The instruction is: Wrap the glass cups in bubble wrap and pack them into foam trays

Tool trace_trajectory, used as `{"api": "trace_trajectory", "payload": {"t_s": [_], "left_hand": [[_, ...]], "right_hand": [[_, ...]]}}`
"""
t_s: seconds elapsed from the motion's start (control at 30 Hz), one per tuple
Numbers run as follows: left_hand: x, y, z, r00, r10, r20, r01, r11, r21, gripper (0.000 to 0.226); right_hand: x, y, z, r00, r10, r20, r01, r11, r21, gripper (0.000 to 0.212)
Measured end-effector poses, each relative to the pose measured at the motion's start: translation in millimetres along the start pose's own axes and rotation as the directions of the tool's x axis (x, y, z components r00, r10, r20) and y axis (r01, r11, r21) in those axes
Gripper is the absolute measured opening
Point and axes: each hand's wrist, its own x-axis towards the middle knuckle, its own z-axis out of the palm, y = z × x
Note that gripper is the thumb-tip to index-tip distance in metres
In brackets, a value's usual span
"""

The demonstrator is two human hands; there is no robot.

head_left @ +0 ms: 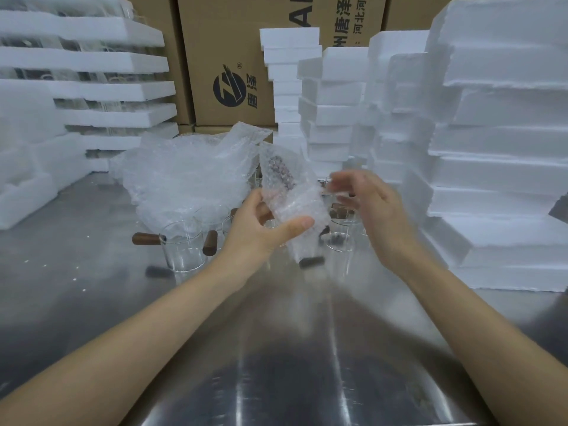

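Bubble wrap sheet hangs pinched between thumb and fingers of my left hand, above bare glass cups with wooden handles on the steel table. My right hand, blurred, looks loosely spread, holding nothing. Foam trays stand stacked nearby. Risk: the dangling sheet could snag and topple a cup.

A: What did I have at twelve o'clock?
B: Your left hand gripped a bubble-wrap sheet; your right hand hung blurred beside it, fingers loosely curled.
A: At ten?
B: Glass cups stood on the steel table; foam trays were stacked at two.
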Motion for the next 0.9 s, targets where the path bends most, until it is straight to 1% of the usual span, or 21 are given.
{"api": "trace_trajectory", "payload": {"t_s": [0.03, 0.07, 0.1, 0.17, 0.2, 0.23, 0.27, 0.3, 0.33, 0.37, 0.4, 0.43, 0.5, 0.57, 0.6, 0.63, 0.67, 0.73, 0.8, 0.83, 0.9], "left_hand": [[-1, 0, 1, 1.000, 0.008, -0.002, -0.008, 1.000, 0.000, 0.070], [-3, 1, 3, 1.000, 0.015, -0.001, -0.015, 1.000, 0.004, 0.068], [-5, 0, 5, 1.000, 0.021, -0.001, -0.021, 1.000, 0.005, 0.066], [-9, 0, 8, 0.999, 0.026, -0.022, -0.026, 1.000, -0.009, 0.066], [-9, 0, 9, 0.999, 0.017, -0.037, -0.018, 0.999, -0.026, 0.066], [-8, 1, 9, 0.999, 0.005, -0.048, -0.008, 0.998, -0.058, 0.067], [-7, 1, 8, 0.999, -0.004, -0.053, -0.002, 0.995, -0.104, 0.067], [-5, 1, 8, 0.998, -0.006, -0.058, -0.003, 0.990, -0.144, 0.067], [-4, 1, 9, 0.998, 0.000, -0.069, -0.011, 0.987, -0.160, 0.067], [-4, 0, 10, 0.997, 0.012, -0.080, -0.024, 0.988, -0.152, 0.069], [-6, -1, 12, 0.997, 0.029, -0.075, -0.039, 0.990, -0.135, 0.071], [-8, -3, 14, 0.998, 0.046, -0.048, -0.051, 0.992, -0.114, 0.074], [-13, 1, 18, 0.998, 0.055, 0.037, -0.053, 0.997, -0.050, 0.071], [-14, 10, 16, 0.993, 0.062, 0.101, -0.060, 0.998, -0.020, 0.056], [-14, 15, 14, 0.991, 0.069, 0.111, -0.068, 0.998, -0.018, 0.059], [-13, 18, 12, 0.993, 0.067, 0.101, -0.063, 0.997, -0.048, 0.069], [-13, 19, 12, 0.995, 0.054, 0.083, -0.043, 0.991, -0.126, 0.077], [-15, 22, 12, 0.998, -0.021, 0.061, 0.041, 0.935, -0.353, 0.088], [-17, 25, 12, 0.989, -0.131, 0.062, 0.144, 0.863, -0.484, 0.086], [-17, 25, 10, 0.983, -0.164, 0.078, 0.180, 0.848, -0.498, 0.078], [-15, 25, 8, 0.973, -0.203, 0.108, 0.230, 0.847, -0.479, 0.063]], "right_hand": [[-1, -1, 1, 0.999, -0.036, -0.022, 0.036, 0.999, 0.027, 0.022], [-3, 0, 4, 0.999, -0.044, 0.006, 0.044, 0.999, 0.023, 0.016], [-7, 0, 9, 0.998, -0.028, 0.060, 0.028, 1.000, 0.001, 0.016], [-14, 2, 19, 0.977, 0.040, 0.210, -0.034, 0.999, -0.033, 0.029], [-16, 1, 21, 0.968, 0.056, 0.245, -0.051, 0.998, -0.029, 0.032], [-16, -2, 22, 0.969, 0.056, 0.239, -0.056, 0.998, -0.008, 0.033], [-15, -5, 21, 0.980, 0.047, 0.196, -0.051, 0.999, 0.011, 0.038], [-14, -6, 17, 0.988, 0.048, 0.147, -0.051, 0.999, 0.015, 0.050], [-14, -7, 16, 0.990, 0.061, 0.128, -0.061, 0.998, -0.002, 0.070], [-14, -7, 17, 0.983, 0.087, 0.160, -0.086, 0.996, -0.010, 0.090], [-16, -7, 21, 0.967, 0.116, 0.225, -0.124, 0.992, 0.019, 0.103], [-18, -5, 26, 0.952, 0.128, 0.278, -0.154, 0.985, 0.075, 0.108], [-20, -4, 35, 0.951, 0.125, 0.281, -0.187, 0.961, 0.202, 0.107], [-19, -8, 36, 0.971, 0.119, 0.207, -0.172, 0.950, 0.260, 0.101], [-18, -9, 35, 0.977, 0.119, 0.175, -0.164, 0.948, 0.271, 0.097], [-18, -9, 33, 0.980, 0.121, 0.159, -0.162, 0.947, 0.278, 0.092], [-19, -7, 33, 0.982, 0.115, 0.152, -0.153, 0.951, 0.270, 0.086], [-23, -3, 36, 0.986, 0.073, 0.147, -0.100, 0.978, 0.185, 0.075], [-27, -1, 43, 0.989, 0.021, 0.149, -0.030, 0.997, 0.064, 0.070], [-29, -2, 45, 0.988, -0.016, 0.151, 0.015, 1.000, 0.007, 0.069], [-30, -2, 42, 0.982, -0.106, 0.158, 0.124, 0.986, -0.113, 0.076]]}}
